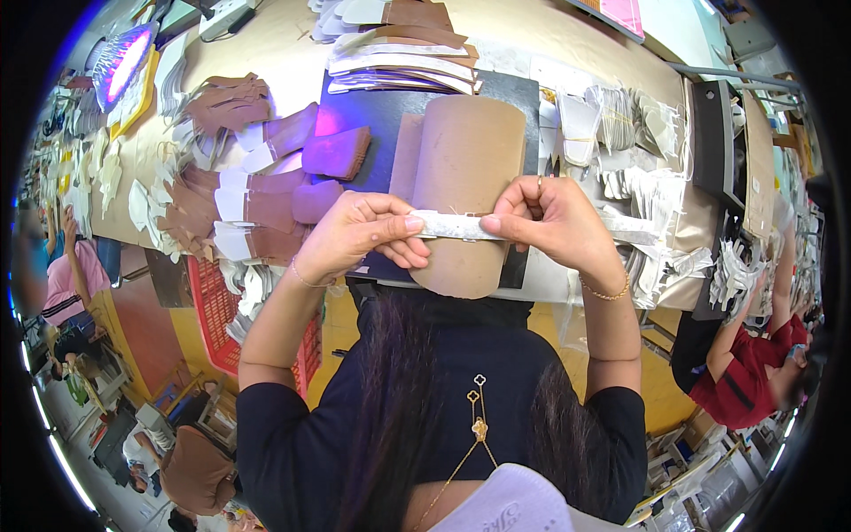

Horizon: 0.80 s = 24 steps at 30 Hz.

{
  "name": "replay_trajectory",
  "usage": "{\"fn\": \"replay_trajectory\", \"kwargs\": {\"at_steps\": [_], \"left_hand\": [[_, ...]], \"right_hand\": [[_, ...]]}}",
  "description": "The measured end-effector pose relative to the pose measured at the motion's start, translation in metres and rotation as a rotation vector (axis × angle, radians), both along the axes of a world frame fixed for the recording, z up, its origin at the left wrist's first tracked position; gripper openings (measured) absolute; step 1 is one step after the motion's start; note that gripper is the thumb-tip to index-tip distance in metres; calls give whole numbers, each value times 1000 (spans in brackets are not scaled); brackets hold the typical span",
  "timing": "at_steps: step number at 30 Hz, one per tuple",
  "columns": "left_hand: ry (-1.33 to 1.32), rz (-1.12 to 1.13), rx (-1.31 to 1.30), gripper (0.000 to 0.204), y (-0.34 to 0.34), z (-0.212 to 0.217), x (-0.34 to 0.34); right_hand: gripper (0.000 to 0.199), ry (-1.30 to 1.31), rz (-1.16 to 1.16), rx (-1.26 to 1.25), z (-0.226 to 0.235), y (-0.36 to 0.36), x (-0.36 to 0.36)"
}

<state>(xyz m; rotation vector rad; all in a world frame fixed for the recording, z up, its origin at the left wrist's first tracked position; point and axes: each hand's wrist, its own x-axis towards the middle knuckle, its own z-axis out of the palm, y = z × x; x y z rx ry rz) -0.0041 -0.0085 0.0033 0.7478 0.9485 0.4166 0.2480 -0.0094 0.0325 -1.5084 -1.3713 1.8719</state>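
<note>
A white strip with a brownish upper edge lies across a tan half-round form, which looks like cardboard. My left hand pinches the strip's left end between thumb and fingers. At the opposite end, my right hand grips the strip with its thumb on top and fingers curled. The form rests on a dark board and juts over the table's near edge toward my body. Beside my left hand is a brown block with a rough, bristly edge.
Brown and white cut pieces are stacked behind the form. More brown pieces spread to the left, near a bright lamp. Bundled white pieces lie on the right. A red basket stands below left. Other people sit at both sides.
</note>
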Motion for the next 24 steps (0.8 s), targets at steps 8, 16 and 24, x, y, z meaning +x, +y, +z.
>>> {"fn": "replay_trajectory", "kwargs": {"at_steps": [8, 16, 24], "left_hand": [[-13, -11, 27, 22, 1, -7, 1], [64, 42, 76, 17, 0, -12, -24], [49, 34, 24, 19, -4, -31, -28]], "right_hand": [[26, -152, 1, 184, -4, -6, -3], [28, -104, -15, 114, -2, -10, 25], [26, 78, -154, -45, -20, -22, 33]]}}
